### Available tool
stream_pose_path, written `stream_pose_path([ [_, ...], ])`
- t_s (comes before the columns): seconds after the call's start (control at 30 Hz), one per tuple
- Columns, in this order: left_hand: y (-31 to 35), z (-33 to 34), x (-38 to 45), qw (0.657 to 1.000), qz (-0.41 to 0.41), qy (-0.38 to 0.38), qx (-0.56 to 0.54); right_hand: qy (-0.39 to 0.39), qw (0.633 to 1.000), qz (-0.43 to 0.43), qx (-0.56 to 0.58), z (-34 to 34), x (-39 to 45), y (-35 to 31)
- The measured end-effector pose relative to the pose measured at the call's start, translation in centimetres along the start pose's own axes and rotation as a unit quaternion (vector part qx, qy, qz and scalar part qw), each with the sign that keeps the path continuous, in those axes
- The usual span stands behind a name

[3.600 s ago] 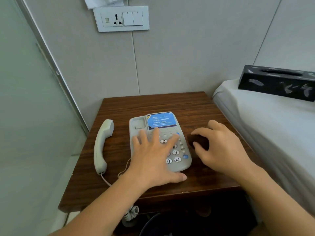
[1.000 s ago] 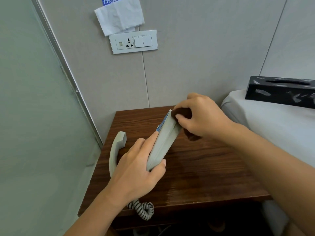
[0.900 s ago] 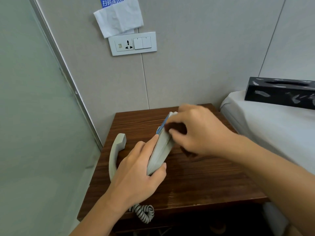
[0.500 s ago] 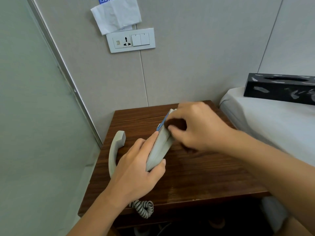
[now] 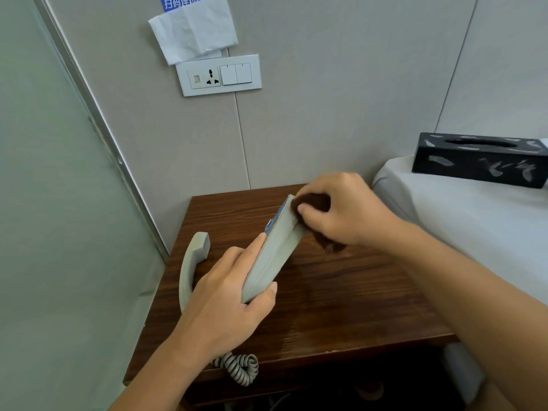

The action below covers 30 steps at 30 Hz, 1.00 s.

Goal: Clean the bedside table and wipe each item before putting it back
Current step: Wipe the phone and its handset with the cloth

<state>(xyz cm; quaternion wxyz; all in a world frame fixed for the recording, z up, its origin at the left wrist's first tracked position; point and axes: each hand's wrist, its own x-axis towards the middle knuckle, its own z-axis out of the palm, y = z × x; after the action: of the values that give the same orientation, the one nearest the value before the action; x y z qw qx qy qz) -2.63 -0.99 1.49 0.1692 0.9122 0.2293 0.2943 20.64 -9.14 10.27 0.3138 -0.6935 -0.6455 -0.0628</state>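
Observation:
A grey telephone base is tipped up on its side above the dark wooden bedside table. My left hand grips its near end, thumb on the right side and fingers on the keypad side. My right hand holds a dark brown cloth and presses it against the far end of the base's underside. The grey handset lies flat on the table's left side. Its coiled cord hangs over the front edge.
A black tissue box lies on the white bed to the right. A wall socket and switch plate with a paper above it is on the back wall. A frosted glass panel stands close on the left.
The phone base, flat on the table 3.6 s ago, now stands lifted on edge in my left hand. Over the last second my right hand rubbed the cloth along its far end.

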Motion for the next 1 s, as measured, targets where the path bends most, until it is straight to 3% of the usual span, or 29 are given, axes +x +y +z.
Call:
stream_pose_path([
  [0.1, -0.1, -0.1, -0.1, 1.0, 0.008, -0.005, 0.001, -0.048, 0.996, -0.076, 0.007, 0.3, -1.5, -1.7],
  [0.3, -0.1, 0.0, 0.1, 1.0, 0.019, -0.003, 0.023, 0.003, 0.999, 0.038, -0.019, -0.3, 2.7, 3.1],
  [0.47, -0.4, -0.1, -0.3, 1.0, 0.018, -0.006, 0.008, -0.053, 0.996, -0.067, 0.006, 0.2, 0.6, 0.1],
  [0.53, -0.4, 0.1, 0.0, 1.0, 0.022, 0.0, 0.002, -0.06, 0.997, -0.038, 0.038, 0.0, 1.4, 0.7],
  [0.67, -0.5, 0.2, 0.1, 0.999, 0.038, 0.013, -0.001, -0.019, 0.999, 0.034, 0.001, -0.4, 3.8, 3.7],
  [0.87, -1.6, 0.3, 0.2, 0.994, 0.052, 0.057, -0.074, 0.06, 0.998, 0.014, 0.018, 0.8, 1.3, 3.0],
  [1.0, -2.3, 0.3, 2.5, 0.995, 0.015, 0.011, -0.102, 0.121, 0.989, 0.068, 0.049, 1.3, 0.7, 4.6],
])
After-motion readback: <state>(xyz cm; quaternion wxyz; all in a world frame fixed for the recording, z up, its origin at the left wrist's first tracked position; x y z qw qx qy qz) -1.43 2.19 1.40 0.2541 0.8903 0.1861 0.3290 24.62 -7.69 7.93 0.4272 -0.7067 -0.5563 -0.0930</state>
